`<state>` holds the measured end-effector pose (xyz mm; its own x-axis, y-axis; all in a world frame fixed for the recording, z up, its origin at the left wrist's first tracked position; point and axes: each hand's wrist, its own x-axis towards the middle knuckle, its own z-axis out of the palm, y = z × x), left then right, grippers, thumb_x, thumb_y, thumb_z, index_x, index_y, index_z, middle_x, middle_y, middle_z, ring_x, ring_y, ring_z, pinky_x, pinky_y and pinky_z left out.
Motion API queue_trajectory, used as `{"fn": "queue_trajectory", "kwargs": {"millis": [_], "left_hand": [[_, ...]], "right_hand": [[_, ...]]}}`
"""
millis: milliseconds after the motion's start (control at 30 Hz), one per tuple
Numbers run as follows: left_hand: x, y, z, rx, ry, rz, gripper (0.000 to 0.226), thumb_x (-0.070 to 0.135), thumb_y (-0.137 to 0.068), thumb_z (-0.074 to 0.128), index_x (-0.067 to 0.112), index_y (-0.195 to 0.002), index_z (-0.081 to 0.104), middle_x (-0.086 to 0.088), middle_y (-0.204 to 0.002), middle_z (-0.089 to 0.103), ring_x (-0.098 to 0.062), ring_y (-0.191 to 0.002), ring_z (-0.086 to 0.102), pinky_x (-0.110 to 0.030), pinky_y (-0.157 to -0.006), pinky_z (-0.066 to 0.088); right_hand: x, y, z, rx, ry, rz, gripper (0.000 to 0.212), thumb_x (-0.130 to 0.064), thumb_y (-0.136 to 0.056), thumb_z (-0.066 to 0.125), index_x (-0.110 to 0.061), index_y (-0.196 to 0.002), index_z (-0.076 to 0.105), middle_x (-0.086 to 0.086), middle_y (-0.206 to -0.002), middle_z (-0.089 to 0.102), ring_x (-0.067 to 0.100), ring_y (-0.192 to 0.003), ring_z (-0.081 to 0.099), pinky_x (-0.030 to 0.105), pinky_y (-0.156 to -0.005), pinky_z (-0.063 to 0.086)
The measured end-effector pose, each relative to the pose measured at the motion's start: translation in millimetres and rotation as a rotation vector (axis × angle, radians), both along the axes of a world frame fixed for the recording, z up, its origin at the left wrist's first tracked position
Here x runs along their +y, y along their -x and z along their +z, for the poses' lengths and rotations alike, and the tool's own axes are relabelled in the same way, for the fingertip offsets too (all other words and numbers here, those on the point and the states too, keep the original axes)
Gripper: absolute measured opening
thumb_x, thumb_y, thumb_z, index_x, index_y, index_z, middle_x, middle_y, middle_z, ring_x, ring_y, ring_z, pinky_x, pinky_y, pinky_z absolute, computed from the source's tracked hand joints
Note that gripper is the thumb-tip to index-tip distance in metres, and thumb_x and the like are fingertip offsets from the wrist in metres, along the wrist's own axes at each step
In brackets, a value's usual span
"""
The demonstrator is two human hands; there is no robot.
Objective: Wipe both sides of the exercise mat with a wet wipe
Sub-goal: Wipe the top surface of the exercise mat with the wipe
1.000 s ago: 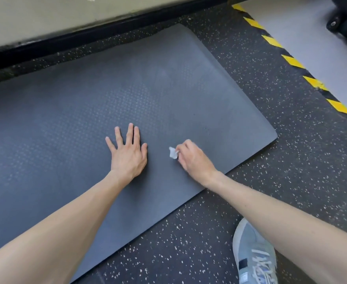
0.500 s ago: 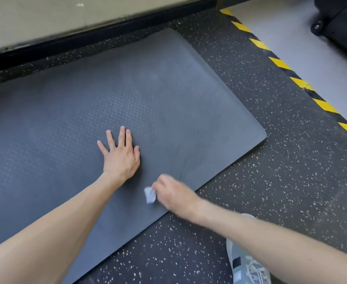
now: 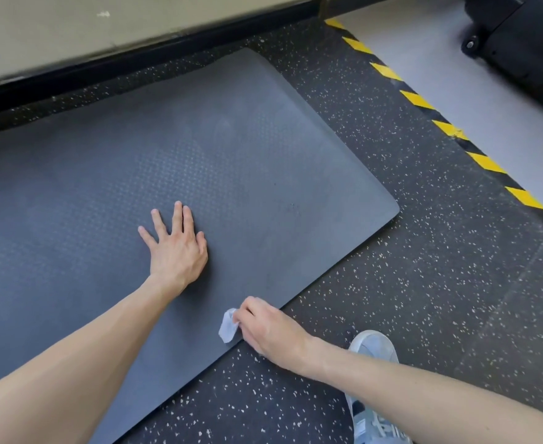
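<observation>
Pinch grip of right hand [image 3: 268,328] bunches wet wipe [image 3: 228,325] at near edge of exercise mat [image 3: 263,139] (flat on floor [image 3: 424,283]); left hand [image 3: 177,248] splayed flat, pinning mat. Best: overlapping strokes, firm even pressure, cover edge fully.

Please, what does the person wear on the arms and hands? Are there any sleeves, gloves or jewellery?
Nothing is worn there. The left hand and the right hand are bare, with no gloves, rings or watch visible, and no sleeve shows on either arm.
</observation>
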<state>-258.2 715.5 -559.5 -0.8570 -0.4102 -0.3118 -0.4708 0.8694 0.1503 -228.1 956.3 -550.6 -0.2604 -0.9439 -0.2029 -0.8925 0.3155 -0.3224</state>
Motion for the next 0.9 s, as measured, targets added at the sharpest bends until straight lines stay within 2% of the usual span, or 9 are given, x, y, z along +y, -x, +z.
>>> {"fn": "queue_trajectory", "kwargs": {"millis": [67, 167, 333, 467, 567, 633, 700, 767, 900], "left_hand": [[-0.4, 0.1, 0.4, -0.003, -0.005, 0.000, 0.065, 0.038, -0.105, 0.022, 0.008, -0.160, 0.004, -0.002, -0.169, -0.003, -0.048, -0.150, -0.008, -0.072, -0.115, 0.005], [-3.1, -0.9, 2.2, -0.017, -0.001, 0.001, 0.065, 0.040, -0.106, 0.023, 0.009, -0.160, 0.005, -0.001, -0.169, -0.002, -0.047, -0.151, -0.007, -0.071, -0.116, 0.006], [-4.9, -1.1, 5.1, -0.028, -0.007, -0.010, 0.067, 0.044, -0.105, 0.022, 0.011, -0.160, 0.004, 0.000, -0.169, -0.003, -0.045, -0.151, -0.008, -0.068, -0.117, 0.005], [-4.2, -0.5, 5.1, -0.029, -0.012, -0.004, 0.067, 0.043, -0.105, 0.023, 0.010, -0.160, 0.004, 0.000, -0.169, -0.004, -0.045, -0.151, -0.008, -0.069, -0.117, 0.006], [-2.7, 1.6, 5.9, -0.026, -0.015, 0.001, 0.067, 0.041, -0.105, 0.024, 0.008, -0.159, 0.005, -0.001, -0.169, -0.003, -0.046, -0.151, -0.008, -0.069, -0.116, 0.006], [-2.4, 3.6, 5.1, -0.012, -0.009, 0.000, 0.067, 0.040, -0.105, 0.027, 0.006, -0.159, 0.007, -0.004, -0.169, -0.001, -0.045, -0.151, -0.006, -0.067, -0.117, 0.006], [-2.5, 4.8, 2.6, 0.004, 0.006, -0.008, 0.066, 0.037, -0.104, 0.029, 0.003, -0.158, 0.013, -0.008, -0.169, 0.003, -0.041, -0.153, -0.003, -0.065, -0.119, 0.008], [-2.6, 5.2, 0.3, 0.015, 0.011, -0.016, 0.066, 0.036, -0.103, 0.031, 0.002, -0.157, 0.015, -0.010, -0.168, 0.005, -0.038, -0.153, -0.001, -0.063, -0.119, 0.009], [-4.5, 5.7, -0.1, 0.053, 0.008, -0.038, 0.066, 0.032, -0.102, 0.037, 0.004, -0.158, 0.017, -0.008, -0.168, 0.008, -0.040, -0.153, 0.002, -0.063, -0.118, 0.010]], "right_hand": [[-0.3, 9.6, -5.8, -0.040, 0.136, -0.083, 0.011, -0.004, -0.091, 0.051, -0.006, -0.096, 0.061, 0.008, -0.087, 0.050, 0.021, -0.074, 0.048, 0.030, -0.066, 0.044], [5.6, 62.1, 4.6, 0.131, 0.153, -0.306, 0.016, -0.007, -0.093, 0.045, -0.007, -0.091, 0.061, 0.005, -0.085, 0.050, 0.012, -0.067, 0.039, 0.033, -0.066, 0.046], [37.3, 115.0, 18.4, 0.173, 0.207, -0.802, 0.009, -0.005, -0.096, 0.052, -0.001, -0.094, 0.060, 0.013, -0.091, 0.053, 0.028, -0.072, 0.054, 0.041, -0.069, 0.049], [5.9, 49.8, 19.7, 0.048, 0.182, -0.603, 0.013, -0.008, -0.098, 0.048, -0.004, -0.106, 0.057, 0.014, -0.105, 0.054, 0.029, -0.093, 0.055, 0.040, -0.080, 0.049], [-16.2, -10.1, 6.8, -0.105, 0.158, -0.282, 0.011, -0.006, -0.088, 0.054, -0.009, -0.099, 0.056, 0.007, -0.089, 0.049, 0.022, -0.077, 0.050, 0.035, -0.061, 0.052], [-17.9, -6.0, 0.5, -0.142, 0.165, -0.216, 0.010, -0.007, -0.087, 0.053, -0.008, -0.096, 0.056, 0.006, -0.086, 0.048, 0.021, -0.074, 0.049, 0.034, -0.052, 0.051], [-16.3, 23.6, 10.4, -0.085, 0.173, -0.267, 0.004, -0.006, -0.087, 0.054, -0.008, -0.089, 0.057, 0.004, -0.080, 0.047, 0.022, -0.070, 0.049, 0.034, -0.053, 0.051], [-3.3, 70.9, 18.3, 0.036, 0.174, -0.391, 0.008, -0.005, -0.093, 0.052, -0.008, -0.089, 0.058, -0.001, -0.074, 0.040, 0.019, -0.068, 0.045, 0.037, -0.066, 0.049], [53.3, 164.0, 22.3, 0.182, 0.147, -0.730, 0.015, -0.010, -0.099, 0.045, -0.006, -0.108, 0.057, 0.013, -0.104, 0.052, 0.028, -0.093, 0.052, 0.040, -0.082, 0.046]]}}
